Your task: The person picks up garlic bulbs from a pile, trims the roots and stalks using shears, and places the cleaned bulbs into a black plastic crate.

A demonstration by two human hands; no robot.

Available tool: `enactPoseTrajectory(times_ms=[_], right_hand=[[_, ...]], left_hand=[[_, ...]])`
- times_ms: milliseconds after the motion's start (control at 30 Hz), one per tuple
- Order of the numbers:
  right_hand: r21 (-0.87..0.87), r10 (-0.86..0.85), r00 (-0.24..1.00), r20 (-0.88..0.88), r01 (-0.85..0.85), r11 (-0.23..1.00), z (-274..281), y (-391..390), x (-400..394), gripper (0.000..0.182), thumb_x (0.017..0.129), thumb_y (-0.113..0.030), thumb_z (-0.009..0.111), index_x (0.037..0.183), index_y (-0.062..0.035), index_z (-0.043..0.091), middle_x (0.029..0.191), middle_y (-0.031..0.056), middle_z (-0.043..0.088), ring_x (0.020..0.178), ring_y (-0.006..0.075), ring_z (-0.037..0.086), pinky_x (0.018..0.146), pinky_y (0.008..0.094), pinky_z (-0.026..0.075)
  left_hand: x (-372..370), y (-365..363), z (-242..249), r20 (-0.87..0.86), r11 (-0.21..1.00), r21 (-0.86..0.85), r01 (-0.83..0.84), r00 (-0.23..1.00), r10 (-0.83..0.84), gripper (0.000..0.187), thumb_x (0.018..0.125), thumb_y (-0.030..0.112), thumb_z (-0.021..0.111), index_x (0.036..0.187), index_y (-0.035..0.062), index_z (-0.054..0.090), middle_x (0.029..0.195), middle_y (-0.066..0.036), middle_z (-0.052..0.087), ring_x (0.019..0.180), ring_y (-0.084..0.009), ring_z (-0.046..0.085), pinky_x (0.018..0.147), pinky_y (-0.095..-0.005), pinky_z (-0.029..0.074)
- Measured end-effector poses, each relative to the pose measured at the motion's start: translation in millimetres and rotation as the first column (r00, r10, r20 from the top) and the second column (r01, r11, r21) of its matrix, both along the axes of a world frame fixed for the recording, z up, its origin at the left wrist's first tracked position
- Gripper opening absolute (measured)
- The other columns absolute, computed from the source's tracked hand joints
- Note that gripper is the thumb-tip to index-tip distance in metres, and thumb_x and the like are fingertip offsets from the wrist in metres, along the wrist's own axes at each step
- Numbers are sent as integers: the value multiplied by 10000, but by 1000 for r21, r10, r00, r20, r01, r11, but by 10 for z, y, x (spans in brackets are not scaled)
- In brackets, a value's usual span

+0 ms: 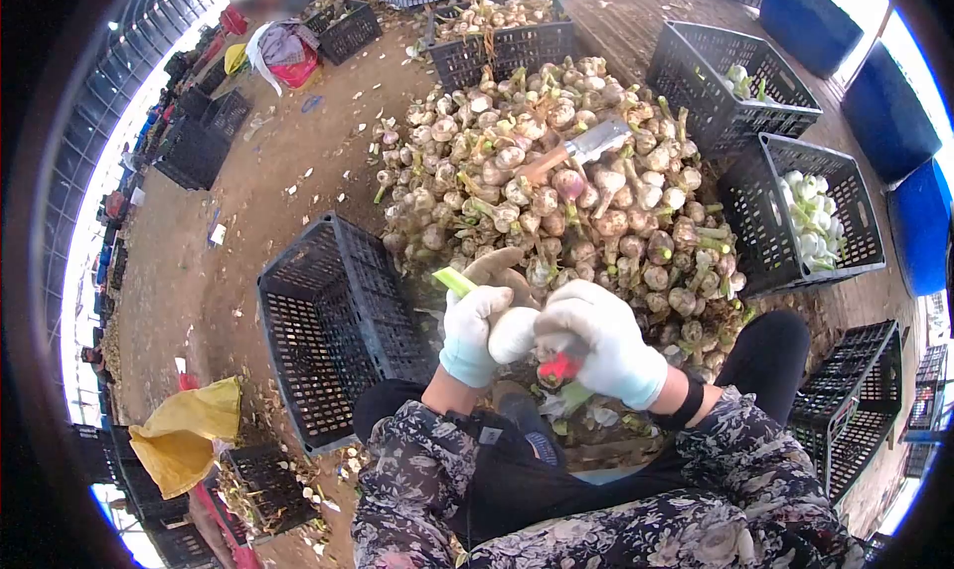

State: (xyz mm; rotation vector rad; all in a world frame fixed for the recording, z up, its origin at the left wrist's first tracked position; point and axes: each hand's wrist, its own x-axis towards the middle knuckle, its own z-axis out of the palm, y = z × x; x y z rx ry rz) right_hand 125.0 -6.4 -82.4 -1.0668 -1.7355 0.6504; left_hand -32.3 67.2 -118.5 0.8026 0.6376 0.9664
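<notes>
My left hand (471, 332), in a white glove, is closed around a garlic bulb (512, 335). The bulb is pale and peeled, and its cut green stem (454, 281) sticks up past my thumb. My right hand (599, 338), also gloved, is closed beside the bulb, with its fingertips at the bulb's side. A blurred small red object (558, 368) shows under the right fingers; its kind cannot be made out. Beyond both hands spreads a big heap of unpeeled garlic (517, 162). On top of it lies a cleaver with a wooden handle (601, 140).
A black crate (328, 321) stands left of my knees. At right, one crate (750, 216) holds white bulbs, and another crate (696, 82) has a few. Behind the heap is a crate of garlic (502, 52). A yellow sack (189, 435) lies at lower left.
</notes>
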Motion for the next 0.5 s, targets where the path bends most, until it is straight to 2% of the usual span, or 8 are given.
enactPoseTrajectory(times_ms=[67,167,233,300,367,400,433,500], right_hand=[[80,237,967,97,-245,966,-230,-102,-27,351,557,-11,610,892,-116,582,816,86,565,733,299,548,637,385,446],[-633,649,648,398,-318,706,-882,-524,-14,189,744,-161,583,911,-76,606,904,128,588,878,314,594,732,399,478],[-842,649,666,368,-57,536,-670,-265,102,240,806,-260,572,895,-41,610,932,166,604,884,328,592,748,394,483],[-815,310,906,289,63,576,-668,14,315,282,824,-299,586,908,-32,625,965,202,609,923,337,584,786,385,477],[-584,143,845,515,225,780,-946,317,566,288,807,-276,610,960,-32,625,971,218,602,944,356,574,807,394,466],[-515,-25,848,529,344,785,-976,491,651,286,797,-239,612,992,-30,613,988,219,594,944,367,570,813,402,461],[-446,-191,828,527,461,767,-1005,666,727,295,787,-202,613,1024,-28,602,1005,219,587,944,378,566,819,410,456],[-260,-474,715,514,657,708,-1221,1006,855,380,770,-176,609,1112,-31,530,1040,230,558,954,397,556,836,417,450]], left_hand=[[-39,49,-59,102,997,-74,0,995,8,508,690,79,501,1184,-39,502,773,-127,593,683,-223,594,643,-317,516],[-127,122,-52,289,989,-144,44,957,-1,501,715,66,497,1207,-26,489,777,-141,604,674,-239,611,626,-338,545],[-124,162,8,145,998,-41,-43,988,48,502,709,72,505,1201,-29,491,790,-140,604,689,-231,612,635,-339,551],[-210,151,211,-164,910,215,-356,905,393,473,692,23,512,1163,-28,519,817,-112,601,703,-190,604,638,-299,539],[-610,295,138,-354,652,574,-496,568,743,448,704,-42,524,1148,10,552,824,-77,602,678,-146,576,608,-255,505],[-768,311,102,-292,560,513,-650,481,827,476,703,-23,564,1177,18,534,919,-88,588,652,-133,565,587,-226,489],[-1121,395,-47,-443,444,821,-358,90,892,526,701,32,612,1217,29,506,1076,-134,540,797,-208,585,710,-305,503],[-899,312,236,-418,415,901,-127,-507,754,593,688,84,660,1251,46,478,1195,-175,472,1016,-299,526,885,-401,438]])
